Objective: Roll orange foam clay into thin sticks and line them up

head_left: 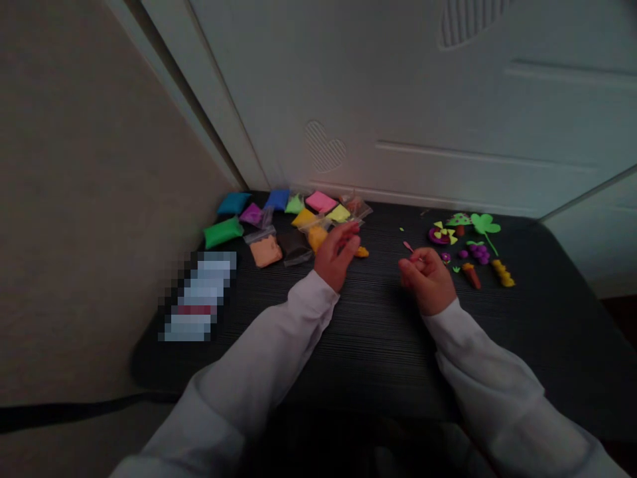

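Tabletop (378, 332), dark and finely lined, is occupied by both hands and by soft coloured material, bagged and shaped. Left hand (336, 255) is held over the bags with fingers curved and thumb set apart from them; nothing is seen gripped in the gap. An orange-yellow bag (317, 238) is partly covered by this hand, and a small yellow-orange piece (364, 252) is seen just beside its thumb. Right hand (428, 282) is curled, thumb and fingertips pressed together; whether anything is pinched between them cannot be told. A thin pink piece with a broader end (408, 246) is noted just beyond these fingertips; contact with them cannot be confirmed. To the left, further bags are grouped: green (223, 233), teal (233, 204), purple (252, 214), blue (277, 200), pink (321, 201), peach (265, 251) and dark brown (293, 246). To the right of the right hand, shaped pieces are laid out: a purple disc topped with yellow (440, 234), a green clover-like shape (482, 224), a purple cluster (480, 253), an orange-brown cone (472, 275) and a lumpy yellow strip (503, 273). A pixelated rectangle (202, 295) is recorded near the left edge; its content cannot be read.
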The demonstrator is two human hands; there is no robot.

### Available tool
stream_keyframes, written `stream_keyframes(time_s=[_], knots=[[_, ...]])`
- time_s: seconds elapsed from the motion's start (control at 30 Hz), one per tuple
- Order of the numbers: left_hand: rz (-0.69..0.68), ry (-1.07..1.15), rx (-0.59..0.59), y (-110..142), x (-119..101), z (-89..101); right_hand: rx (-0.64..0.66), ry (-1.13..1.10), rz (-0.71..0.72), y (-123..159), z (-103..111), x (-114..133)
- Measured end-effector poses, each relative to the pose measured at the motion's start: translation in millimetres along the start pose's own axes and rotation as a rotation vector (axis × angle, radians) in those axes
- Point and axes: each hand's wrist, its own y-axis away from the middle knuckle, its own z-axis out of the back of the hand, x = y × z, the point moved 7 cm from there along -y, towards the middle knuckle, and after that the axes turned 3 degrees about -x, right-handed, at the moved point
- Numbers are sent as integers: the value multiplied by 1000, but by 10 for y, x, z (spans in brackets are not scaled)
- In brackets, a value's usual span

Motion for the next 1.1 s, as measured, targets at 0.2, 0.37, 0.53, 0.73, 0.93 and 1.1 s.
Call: stream_keyframes(time_s=[0.2,0.37,0.53,0.73,0.93,1.1], knots=[[444,754,-241,2,109,-20,-33,169,191,1,-90,195],[601,1068,-121,270,-150,-341,38,369,433,292,-369,474],[611,1204,-56,396,-357,-388,253,763,815,768,-670,583],[725,1231,-76,450,-268,-355,335,1005,896,856,-683,456],[804,1255,-7,491,-177,-338,407,1083,895,766,-680,378],[893,1304,83,585,-98,-409,520,1069,888,841,-685,314]])
